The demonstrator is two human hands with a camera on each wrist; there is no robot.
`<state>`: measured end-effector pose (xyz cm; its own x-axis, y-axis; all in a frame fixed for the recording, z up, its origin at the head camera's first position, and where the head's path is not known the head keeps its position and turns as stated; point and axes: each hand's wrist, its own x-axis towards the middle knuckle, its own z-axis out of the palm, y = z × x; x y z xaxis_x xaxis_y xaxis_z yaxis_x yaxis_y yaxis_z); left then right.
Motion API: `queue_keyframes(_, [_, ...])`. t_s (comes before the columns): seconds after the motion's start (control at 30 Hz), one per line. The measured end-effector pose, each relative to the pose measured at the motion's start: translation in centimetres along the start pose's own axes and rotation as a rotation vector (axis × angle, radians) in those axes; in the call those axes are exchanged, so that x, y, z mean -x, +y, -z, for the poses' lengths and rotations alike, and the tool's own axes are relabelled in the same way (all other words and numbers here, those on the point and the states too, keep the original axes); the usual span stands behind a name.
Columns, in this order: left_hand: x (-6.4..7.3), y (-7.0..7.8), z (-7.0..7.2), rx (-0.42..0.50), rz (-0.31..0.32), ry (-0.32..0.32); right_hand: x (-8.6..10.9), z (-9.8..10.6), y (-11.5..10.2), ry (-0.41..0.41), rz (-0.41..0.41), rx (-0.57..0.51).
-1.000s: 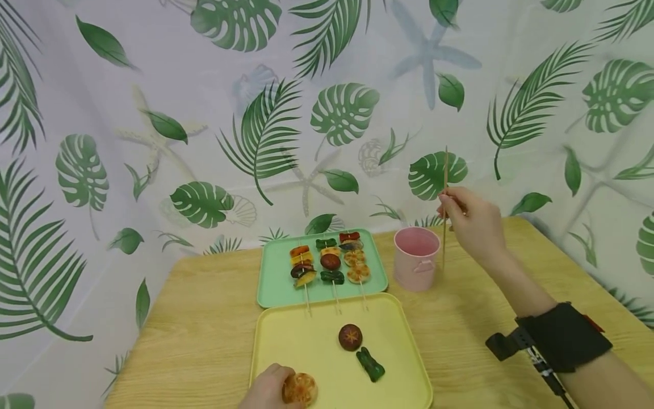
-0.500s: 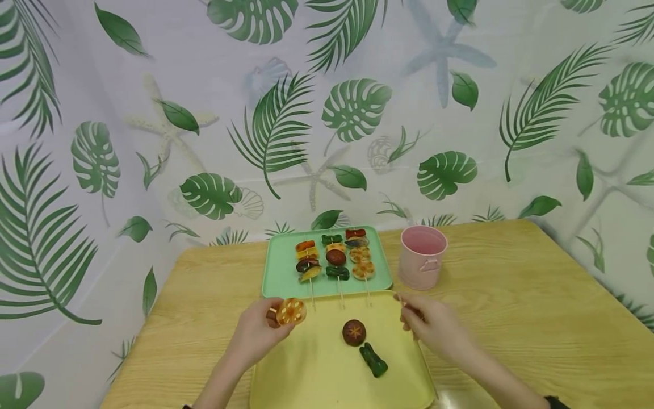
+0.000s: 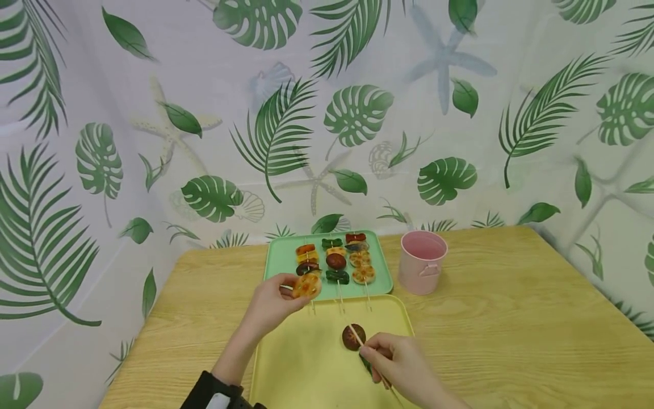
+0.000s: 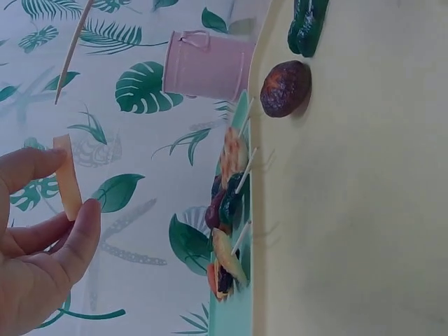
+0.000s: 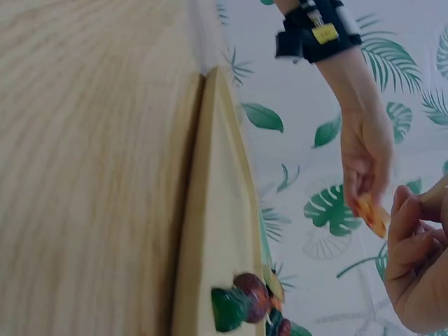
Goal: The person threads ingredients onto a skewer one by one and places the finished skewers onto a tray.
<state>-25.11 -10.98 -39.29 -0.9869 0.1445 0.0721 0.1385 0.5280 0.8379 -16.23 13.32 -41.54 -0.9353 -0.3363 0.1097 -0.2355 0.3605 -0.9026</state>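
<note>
My left hand (image 3: 273, 301) pinches a round, browned lotus root slice (image 3: 307, 285) by its edge, raised over the far left of the yellow tray (image 3: 306, 363). The left wrist view shows that slice (image 4: 68, 178) edge-on between thumb and fingers. Held in my right hand (image 3: 401, 363) is a thin wooden skewer (image 3: 356, 336), its tip angled up and left toward the slice but apart from it. Below the skewer, a brown mushroom (image 3: 349, 342) with a scored cap lies on the yellow tray. A green pepper piece (image 4: 308, 28) beside it is mostly covered by the right hand in the head view.
Behind the yellow tray stands a green tray (image 3: 383, 267) bearing three loaded skewers, their bare ends reaching over the yellow tray's edge. A pink bucket (image 3: 420, 275) stands right of it. The wooden table (image 3: 511, 318) meets a leaf-patterned backdrop (image 3: 378, 187).
The left hand has lifted the lotus slice off the yellow tray and moved it forward. The right hand has brought the skewer from beside the bucket down and left over the yellow tray.
</note>
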Motion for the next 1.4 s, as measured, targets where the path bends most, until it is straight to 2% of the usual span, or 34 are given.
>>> queue_keyframes(0.07, [-0.1,0.0,-0.2,0.005,0.009,0.006,0.1,-0.8,-0.1,-0.014,-0.025,-0.010])
queue_keyframes(0.2, [-0.2,-0.2,-0.5,0.051,0.038,0.015,-0.1,-1.7,-0.1,-0.014,-0.024,-0.030])
queue_keyframes(0.4, [0.0,-0.2,-0.6,0.117,0.054,0.024,-0.4,-1.9,-0.1,0.006,0.027,-0.019])
queue_keyframes(0.63, [0.0,0.1,-1.3,0.042,0.014,0.056,-0.6,-1.9,-0.1,-0.003,0.033,-0.008])
queue_keyframes(0.77, [0.4,0.5,-1.8,-0.038,-0.039,0.084,-0.7,-1.9,0.0,0.008,0.032,0.013])
queue_keyframes(0.93, [0.7,1.5,-2.2,-0.194,-0.131,0.131,-1.4,-1.9,-0.3,0.056,0.082,0.149])
queue_keyframes(1.1, [0.1,2.5,-2.2,-0.302,-0.199,0.125,-2.4,-1.7,-0.7,0.113,0.155,0.291])
queue_keyframes(1.27, [-0.3,2.8,-2.2,-0.326,-0.223,0.136,-3.2,-1.7,-1.0,0.184,0.236,0.434])
queue_keyframes(1.4, [-0.4,2.9,-2.4,-0.317,-0.273,0.138,-3.8,-1.7,-1.3,0.217,0.273,0.522])
